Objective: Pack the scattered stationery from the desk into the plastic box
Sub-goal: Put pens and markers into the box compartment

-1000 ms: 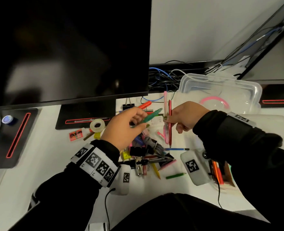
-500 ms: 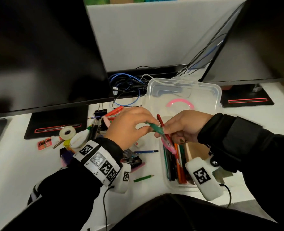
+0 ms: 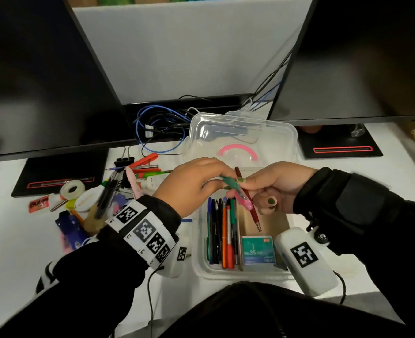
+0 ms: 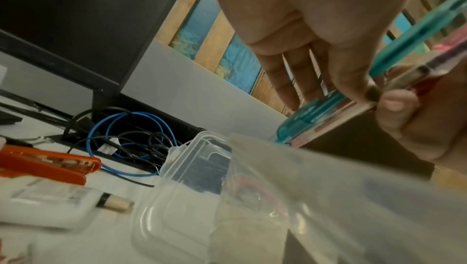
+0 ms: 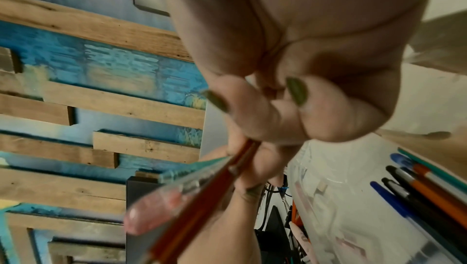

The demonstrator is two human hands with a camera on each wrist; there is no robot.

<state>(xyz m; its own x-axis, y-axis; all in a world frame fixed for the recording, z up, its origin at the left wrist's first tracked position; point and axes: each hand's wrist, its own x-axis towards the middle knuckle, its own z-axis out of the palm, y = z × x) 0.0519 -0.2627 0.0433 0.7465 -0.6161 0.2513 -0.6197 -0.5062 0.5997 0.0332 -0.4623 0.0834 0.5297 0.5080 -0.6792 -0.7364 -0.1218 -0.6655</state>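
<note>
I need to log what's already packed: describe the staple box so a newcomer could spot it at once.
Find the clear plastic box on the white desk, below the two hands. Inside, right of the row of pens, lies a small teal cardboard staple box. It is the only flat rectangular carton there, printed "35".

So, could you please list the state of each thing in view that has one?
plastic box: open, partly filled with pens.
lid: off, lying behind the box.
left hand: pinches the green pen.
right hand: grips the red pen and pink pen, over the box.
stapler: still on the desk.
tape roll: still on the desk.
</note>
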